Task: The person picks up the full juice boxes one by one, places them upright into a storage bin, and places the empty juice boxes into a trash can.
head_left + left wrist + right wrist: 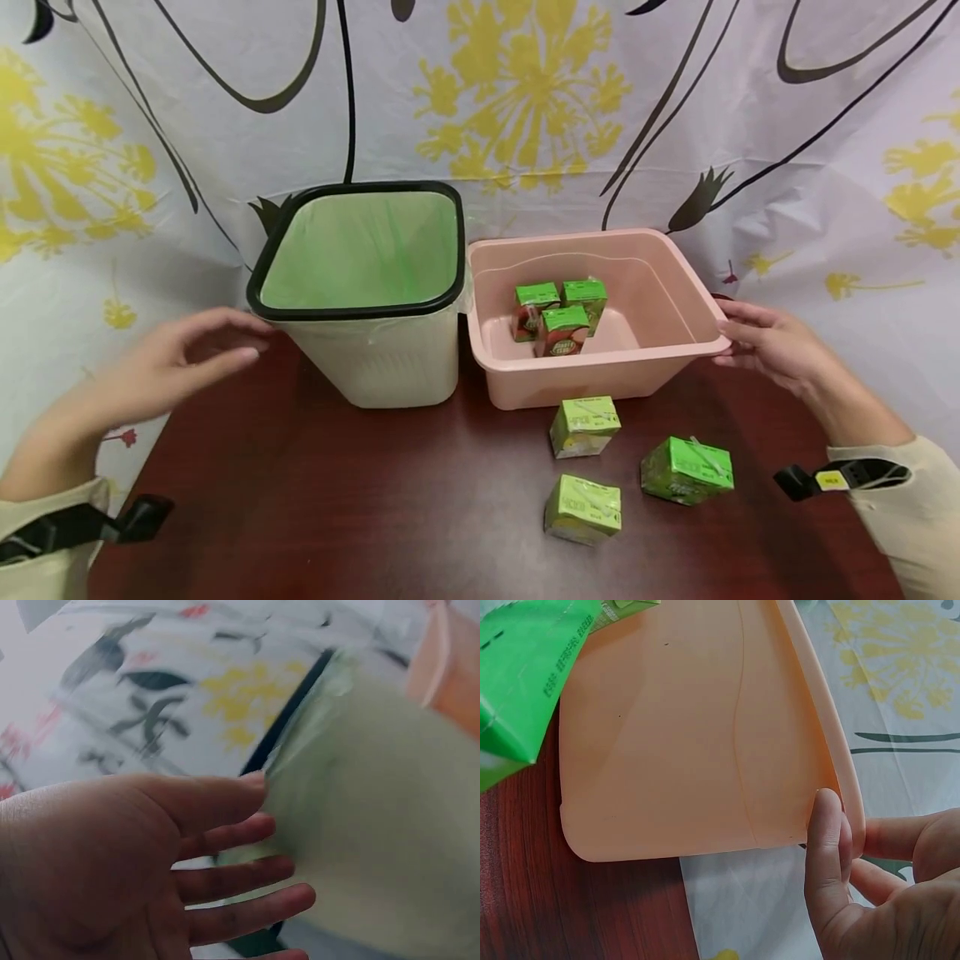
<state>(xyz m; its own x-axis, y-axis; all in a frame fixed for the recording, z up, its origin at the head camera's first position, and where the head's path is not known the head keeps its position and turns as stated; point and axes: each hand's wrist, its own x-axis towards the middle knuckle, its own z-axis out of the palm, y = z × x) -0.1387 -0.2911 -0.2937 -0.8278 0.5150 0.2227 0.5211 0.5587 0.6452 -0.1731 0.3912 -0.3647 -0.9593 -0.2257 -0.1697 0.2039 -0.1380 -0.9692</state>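
Observation:
At the right end of a pink plastic basin (570,380), my right hand (772,346) grips the rim. Thumb and fingers (826,847) lie on either side of that rim in the right wrist view. Inside the basin stand three small juice boxes (564,332) with green tops. Left of it is a whitish bin (390,358) with a black rim and a green liner. Beside the bin's left side hovers my left hand (180,358), its fingers relaxed and holding nothing. In the left wrist view, the fingers (247,911) are spread near the bin's wall.
Two light green juice boxes, one nearer the basin (585,427) and one closer to me (583,510), sit on the dark red table (360,500). A brighter green juice box (686,471) lies to their right. A patterned cloth (525,100) hangs behind everything.

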